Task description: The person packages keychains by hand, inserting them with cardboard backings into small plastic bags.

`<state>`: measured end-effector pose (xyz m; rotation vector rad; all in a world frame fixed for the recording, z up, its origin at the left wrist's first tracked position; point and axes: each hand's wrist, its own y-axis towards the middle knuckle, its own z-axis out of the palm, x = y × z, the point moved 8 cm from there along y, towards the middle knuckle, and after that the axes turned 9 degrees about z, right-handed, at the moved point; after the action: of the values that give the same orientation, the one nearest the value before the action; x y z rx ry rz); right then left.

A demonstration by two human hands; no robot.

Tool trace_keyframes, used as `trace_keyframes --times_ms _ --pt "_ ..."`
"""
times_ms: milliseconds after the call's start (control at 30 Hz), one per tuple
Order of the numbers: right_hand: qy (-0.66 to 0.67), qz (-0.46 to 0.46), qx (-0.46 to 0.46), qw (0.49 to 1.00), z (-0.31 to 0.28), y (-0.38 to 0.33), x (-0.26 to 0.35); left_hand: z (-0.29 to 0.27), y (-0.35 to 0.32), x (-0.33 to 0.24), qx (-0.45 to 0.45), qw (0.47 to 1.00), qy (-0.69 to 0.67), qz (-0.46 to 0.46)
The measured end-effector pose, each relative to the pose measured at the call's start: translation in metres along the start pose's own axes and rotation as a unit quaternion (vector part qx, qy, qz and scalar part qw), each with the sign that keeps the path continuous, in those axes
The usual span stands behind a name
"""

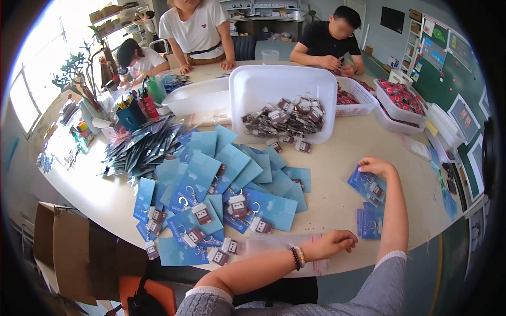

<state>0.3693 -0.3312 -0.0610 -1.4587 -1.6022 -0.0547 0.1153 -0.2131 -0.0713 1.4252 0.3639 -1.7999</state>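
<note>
My right hand (376,166) reaches out on the right side of the table and pinches the top edge of a blue card packet (366,185) with a keychain in it. Just nearer lie more blue card packets (370,221). My left hand (333,244), beaded bracelets on its wrist, hovers near the table's front edge with loosely curled, slightly parted fingers and nothing visible in them. Below it are clear plastic bags (279,245). To the left spreads a heap of blue cards (196,176), with several small brown-and-white keychains (238,206) lying on it.
A white bin (284,79) full of keychains stands tilted toward me at the table's middle. Dark packets (142,147) pile up at left beside a pen holder (130,115). Tubs of red items (401,97) stand far right. Three people are around the table's far side; a cardboard box (79,253) is lower left.
</note>
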Motion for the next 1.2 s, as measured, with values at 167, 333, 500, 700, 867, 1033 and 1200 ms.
trace_keyframes --times_ms 167,333,500,700,867,1033,1200 --pt "0.086 0.026 0.018 0.996 0.006 0.004 -0.006 -0.002 -0.003 0.008 -0.005 1.000 -0.025 -0.002" --pt "0.152 0.027 0.008 0.988 -0.006 0.004 -0.035 0.003 0.004 0.019 0.013 0.999 -0.049 0.004" --pt "0.206 0.024 -0.006 0.978 -0.003 0.005 -0.023 -0.003 0.001 0.019 0.005 0.998 -0.066 0.011" --pt "0.230 0.015 -0.013 0.973 -0.002 0.007 -0.034 -0.002 0.000 0.018 0.015 0.997 -0.073 0.015" --pt "0.228 0.010 -0.017 0.973 0.000 0.007 -0.033 -0.004 -0.004 0.018 0.009 0.998 -0.063 0.009" --pt "0.200 0.031 0.015 0.979 -0.001 0.008 -0.028 -0.003 0.004 0.023 0.010 0.994 -0.111 0.002" --pt "0.118 0.048 -0.016 0.992 0.001 0.010 -0.013 -0.003 0.008 0.015 -0.002 0.995 -0.102 0.014"
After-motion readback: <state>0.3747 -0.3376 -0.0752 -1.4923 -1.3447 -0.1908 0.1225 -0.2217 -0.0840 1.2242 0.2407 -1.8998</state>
